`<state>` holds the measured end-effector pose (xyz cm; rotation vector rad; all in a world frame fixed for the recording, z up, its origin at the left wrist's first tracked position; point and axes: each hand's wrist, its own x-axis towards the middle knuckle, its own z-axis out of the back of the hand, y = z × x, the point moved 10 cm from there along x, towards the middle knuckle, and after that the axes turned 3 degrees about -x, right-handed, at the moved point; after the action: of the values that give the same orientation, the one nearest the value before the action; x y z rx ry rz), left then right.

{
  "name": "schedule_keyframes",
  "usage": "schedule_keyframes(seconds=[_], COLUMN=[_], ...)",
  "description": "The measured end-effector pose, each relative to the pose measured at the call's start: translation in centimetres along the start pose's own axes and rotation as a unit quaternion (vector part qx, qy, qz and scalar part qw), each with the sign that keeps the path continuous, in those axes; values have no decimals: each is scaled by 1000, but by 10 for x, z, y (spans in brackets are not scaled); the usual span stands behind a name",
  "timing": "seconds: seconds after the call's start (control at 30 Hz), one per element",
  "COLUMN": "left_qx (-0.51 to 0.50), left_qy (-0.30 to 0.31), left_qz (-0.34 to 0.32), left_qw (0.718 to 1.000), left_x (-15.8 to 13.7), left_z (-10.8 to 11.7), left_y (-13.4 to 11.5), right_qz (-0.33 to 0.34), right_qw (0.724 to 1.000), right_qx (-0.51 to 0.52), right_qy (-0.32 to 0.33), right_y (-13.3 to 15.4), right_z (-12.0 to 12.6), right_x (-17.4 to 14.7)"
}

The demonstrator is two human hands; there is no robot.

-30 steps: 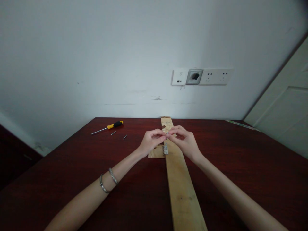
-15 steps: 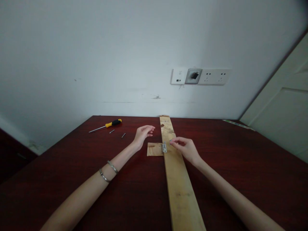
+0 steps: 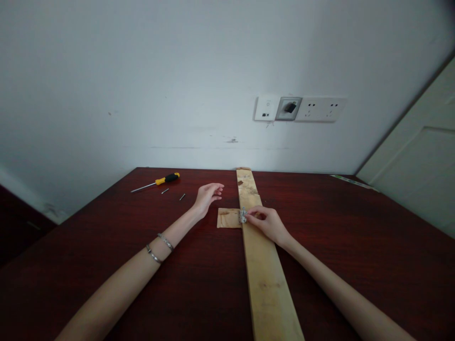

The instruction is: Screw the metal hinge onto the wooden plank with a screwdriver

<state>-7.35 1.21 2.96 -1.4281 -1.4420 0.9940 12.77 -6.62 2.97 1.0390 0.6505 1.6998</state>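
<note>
My right hand [image 3: 267, 222] pinches a small screw, mostly hidden by its fingertips, over a metal hinge [image 3: 242, 217]. This hinge lies across the joint between a long wooden board [image 3: 265, 270] and a short wood piece [image 3: 227, 218] at its left side. Held above the table with loosely curled fingers, my left hand [image 3: 207, 198] is open and holds nothing. Left of it lie two loose screws, a nearer screw [image 3: 182, 197] and a farther screw [image 3: 165, 191]. Behind them rests a screwdriver [image 3: 161, 181] with a yellow and black handle.
The dark red table [image 3: 142, 293] meets a white wall at the back. Sockets [image 3: 322, 109] are set in the wall, one with a black plug [image 3: 290, 108]. A thin strip [image 3: 353, 182] lies at the far right edge, near a pale door [image 3: 426, 151].
My right hand has moved left and slightly down, bringing its fingertips onto the hinge. My left hand has drawn back a little to the left. The view has shifted slightly.
</note>
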Motion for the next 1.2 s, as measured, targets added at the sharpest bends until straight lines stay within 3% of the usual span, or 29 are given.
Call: schedule_keyframes(seconds=[1.2], left_qx=[9], left_qy=[-2], left_qz=[5], left_qw=[1000], left_x=[0], left_z=[3], left_y=[6], right_qz=[74], right_qw=[997], right_qx=[-32], right_qy=[22], right_y=[18], right_z=[-5], right_x=[-5])
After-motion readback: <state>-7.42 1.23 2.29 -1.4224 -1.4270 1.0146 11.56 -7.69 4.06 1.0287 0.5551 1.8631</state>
